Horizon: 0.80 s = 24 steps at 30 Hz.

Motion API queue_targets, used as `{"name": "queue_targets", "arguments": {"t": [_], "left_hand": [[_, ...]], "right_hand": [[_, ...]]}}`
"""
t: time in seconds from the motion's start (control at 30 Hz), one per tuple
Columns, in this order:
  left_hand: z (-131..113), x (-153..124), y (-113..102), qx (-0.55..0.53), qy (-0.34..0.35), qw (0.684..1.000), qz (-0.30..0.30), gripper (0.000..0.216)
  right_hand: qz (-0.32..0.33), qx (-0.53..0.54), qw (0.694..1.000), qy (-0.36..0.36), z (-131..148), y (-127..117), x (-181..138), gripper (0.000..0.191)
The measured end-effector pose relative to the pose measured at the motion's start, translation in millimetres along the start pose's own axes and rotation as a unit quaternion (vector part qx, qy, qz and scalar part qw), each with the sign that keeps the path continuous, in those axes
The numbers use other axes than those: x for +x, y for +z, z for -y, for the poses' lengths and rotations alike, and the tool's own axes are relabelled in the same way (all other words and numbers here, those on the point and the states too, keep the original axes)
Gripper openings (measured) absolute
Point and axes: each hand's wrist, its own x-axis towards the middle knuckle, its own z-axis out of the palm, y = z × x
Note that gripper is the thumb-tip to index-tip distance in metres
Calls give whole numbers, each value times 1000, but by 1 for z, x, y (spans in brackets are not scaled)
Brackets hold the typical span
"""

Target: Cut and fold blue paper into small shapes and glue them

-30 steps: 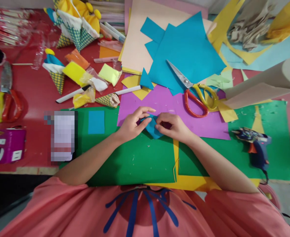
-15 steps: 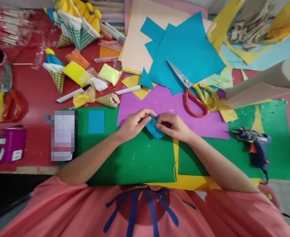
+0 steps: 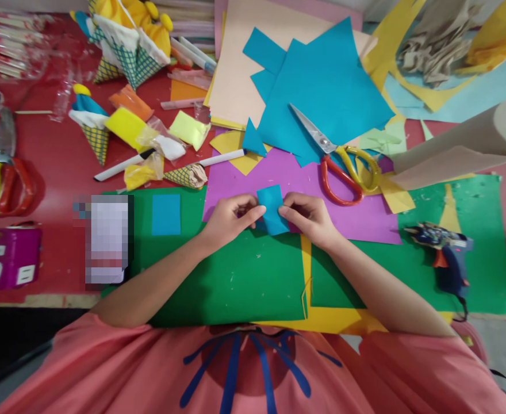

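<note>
On the left, a small flat rectangle of plain blue paper (image 3: 165, 214) is lying alone on the broad dark-green craft sheet (image 3: 218, 282), its longer sides running away from the body; of the two hands, the left is sitting nearer to it, but apart. Next along, the bare left hand (image 3: 231, 217) is pinching the left edge of a small, slightly bent piece of bright-blue paper (image 3: 273, 210), thumb on the face turned to the wearer and the fingers curling in behind. That bent piece is standing straight between the hands in front of the chest, its long axis pointing mostly away from the body and leaning a little, the near end falling rightward. Neither hand is lying nearer: both are touching it, from opposite sides. The bare right hand (image 3: 311, 218) is gripping the right edge, its thumb tip coming level with the left one; how its hidden fingers are meeting the back, I cannot tell. Beyond it to the right, steel scissors with red and yellow handles (image 3: 324, 144) are resting apart, their tips pointing far and left.
</note>
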Motion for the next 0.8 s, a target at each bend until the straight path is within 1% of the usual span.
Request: {"name": "queue_targets", "arguments": {"t": [0.07, 0.3, 0.47, 0.7, 0.8], "left_hand": [[0, -1, 0, 14, 0, 1000, -3, 36], [-1, -1, 2, 8, 1, 1000, -27, 35], [0, -1, 1, 6, 5, 999, -38, 34], [4, -1, 0, 10, 12, 999, -35, 34], [5, -1, 0, 17, 16, 999, -29, 35]], "right_hand": [[3, -5, 1000, 4, 0, 1, 0, 25], [28, 6, 1000, 13, 0, -1, 2, 26], [38, -18, 999, 9, 1, -1, 2, 25], [48, -39, 998, 9, 0, -1, 2, 23], [49, -40, 998, 8, 1, -1, 2, 25]]}}
